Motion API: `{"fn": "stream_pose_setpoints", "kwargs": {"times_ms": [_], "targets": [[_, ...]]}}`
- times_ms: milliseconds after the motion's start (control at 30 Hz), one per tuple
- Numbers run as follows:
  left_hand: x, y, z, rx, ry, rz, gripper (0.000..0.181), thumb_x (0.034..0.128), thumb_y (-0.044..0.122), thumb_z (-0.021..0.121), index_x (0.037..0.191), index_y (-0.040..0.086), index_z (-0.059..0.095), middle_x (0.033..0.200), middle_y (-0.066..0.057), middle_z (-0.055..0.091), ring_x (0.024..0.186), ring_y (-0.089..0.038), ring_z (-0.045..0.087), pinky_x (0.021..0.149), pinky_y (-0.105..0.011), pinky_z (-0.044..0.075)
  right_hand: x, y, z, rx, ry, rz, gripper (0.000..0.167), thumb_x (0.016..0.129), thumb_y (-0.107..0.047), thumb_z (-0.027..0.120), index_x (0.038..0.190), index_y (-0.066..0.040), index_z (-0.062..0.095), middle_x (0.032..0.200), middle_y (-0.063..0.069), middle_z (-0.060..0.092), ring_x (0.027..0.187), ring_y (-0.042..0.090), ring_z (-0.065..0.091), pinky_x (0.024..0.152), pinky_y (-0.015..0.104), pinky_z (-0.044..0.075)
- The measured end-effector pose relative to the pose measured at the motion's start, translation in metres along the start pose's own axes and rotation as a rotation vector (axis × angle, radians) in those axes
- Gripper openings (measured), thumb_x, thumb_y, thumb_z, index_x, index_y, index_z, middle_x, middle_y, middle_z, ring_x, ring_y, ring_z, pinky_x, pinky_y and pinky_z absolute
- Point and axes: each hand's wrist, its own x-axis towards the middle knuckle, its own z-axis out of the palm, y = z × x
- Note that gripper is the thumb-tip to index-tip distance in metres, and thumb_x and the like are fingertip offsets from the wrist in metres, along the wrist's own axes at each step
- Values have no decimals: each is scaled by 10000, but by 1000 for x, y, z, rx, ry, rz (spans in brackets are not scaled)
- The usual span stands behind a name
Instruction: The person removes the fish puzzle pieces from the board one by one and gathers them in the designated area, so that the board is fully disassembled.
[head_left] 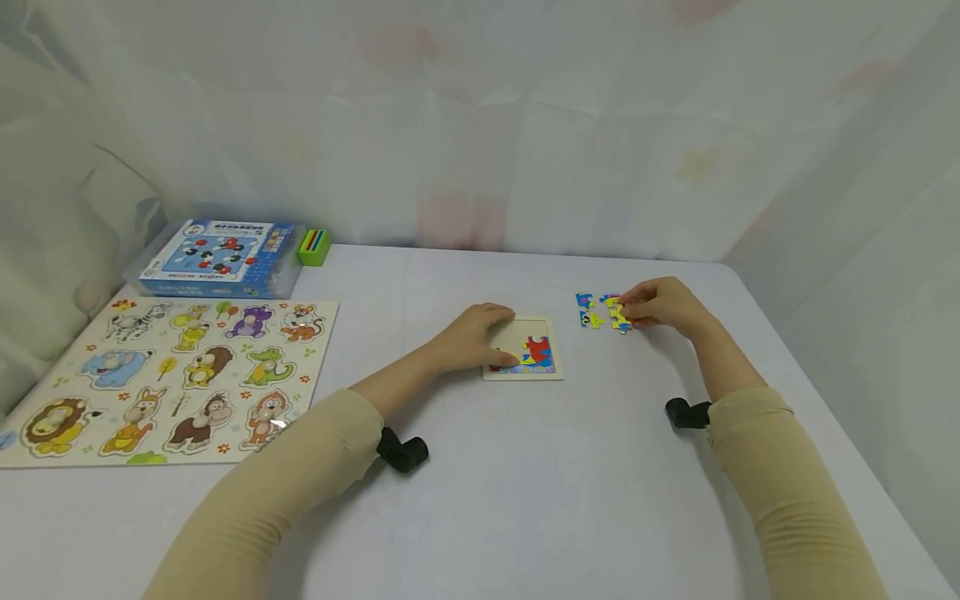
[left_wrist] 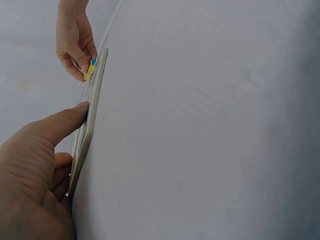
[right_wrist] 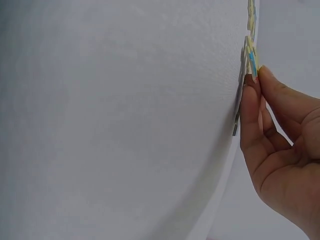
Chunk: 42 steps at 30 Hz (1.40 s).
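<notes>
A small square wooden puzzle board [head_left: 525,377] lies mid-table, with red, blue and yellow pieces [head_left: 537,353] fitted in its lower part. At its left side my left hand [head_left: 472,337] holds it, thumb on the face and fingers along the edge; some fingertips are hidden behind the board [left_wrist: 95,102] in the left wrist view. To the right of the board, my right hand [head_left: 667,307] pinches a yellow and blue puzzle piece [right_wrist: 252,64] between thumb and fingers. This piece is tilted, just above other loose pieces. Several such loose pieces [head_left: 587,312] lie beside that hand.
A large animal puzzle board [head_left: 168,350] covers the left of the table. Behind it stand a blue box [head_left: 217,258] with molecule pictures and a small green block [head_left: 314,247]. White curtains border the back and sides. A black wrist mount [head_left: 403,451] shows below the left forearm.
</notes>
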Motion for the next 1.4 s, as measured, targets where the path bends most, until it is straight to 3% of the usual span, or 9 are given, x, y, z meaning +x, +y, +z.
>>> {"fn": "stream_pose_setpoints", "kwargs": {"times_ms": [267, 600, 1067, 1400], "targets": [[0, -1, 0, -2, 1, -6, 787, 816, 377, 768, 1462, 56, 455, 1545, -108, 435, 1473, -303, 341, 1248, -450, 265, -2, -6, 1, -82, 26, 18, 384, 908, -184, 711, 1205, 51, 645, 905, -53, 714, 746, 8, 652, 713, 159, 578], [-1, 0, 0, -9, -1, -10, 782, 819, 370, 769, 1464, 60, 454, 1544, -99, 436, 1479, -288, 335, 1254, -434, 258, -3, -7, 3, -136, 53, 21, 385, 892, -236, 734, 1171, 23, 676, 994, 66, 733, 720, 32, 655, 690, 160, 568], [0, -2, 2, -2, -2, -19, 783, 814, 376, 773, 1461, 67, 459, 1545, -90, 433, 1481, -284, 331, 1253, -437, 260, -3, -7, 2, -158, 70, 14, 368, 877, -242, 750, 1134, 16, 694, 853, -53, 731, 701, 21, 630, 664, 157, 549], [0, -1, 1, -5, 2, -13, 779, 819, 377, 771, 1460, 62, 459, 1545, -95, 434, 1481, -291, 329, 1254, -442, 257, -5, -13, 3, -196, 133, 7, 336, 916, -273, 699, 1137, -22, 686, 974, 56, 723, 755, 68, 628, 684, 155, 540]]}}
